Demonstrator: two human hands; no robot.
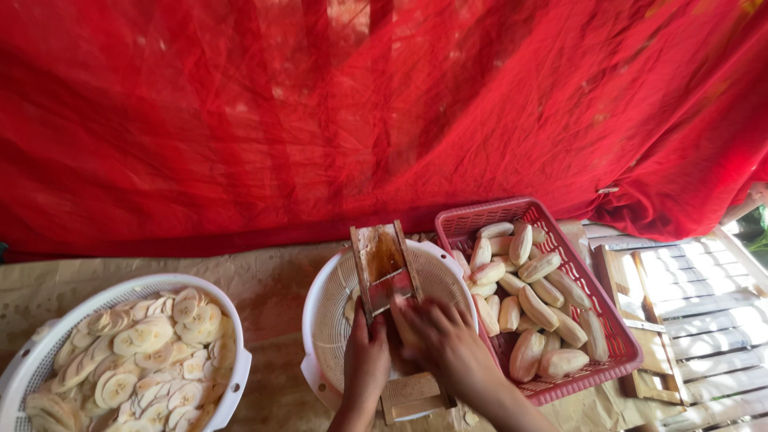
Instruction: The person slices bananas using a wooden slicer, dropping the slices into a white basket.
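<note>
A wooden slicer board (386, 276) with a metal blade lies slanted across a white perforated basket (324, 324), and the work in hand looks like slicing a peeled banana on it. The right hand (448, 340) presses down on the board just below the blade, fingers curled over what seems to be a banana piece, though the fruit itself is hidden. The left hand (366, 360) clasps the board's left edge to steady it. The next stroke likely calls for a firm push with fingertips kept off the blade. Just right, touching the basket, a red plastic basket (616, 320) holds whole peeled bananas (532, 308). Well to the left, a second white basket (32, 360) is full of banana slices (148, 360). All rest on a brown paper-covered table (272, 284), backed by a red cloth (360, 112), with a white slatted surface (696, 292) at right.
</note>
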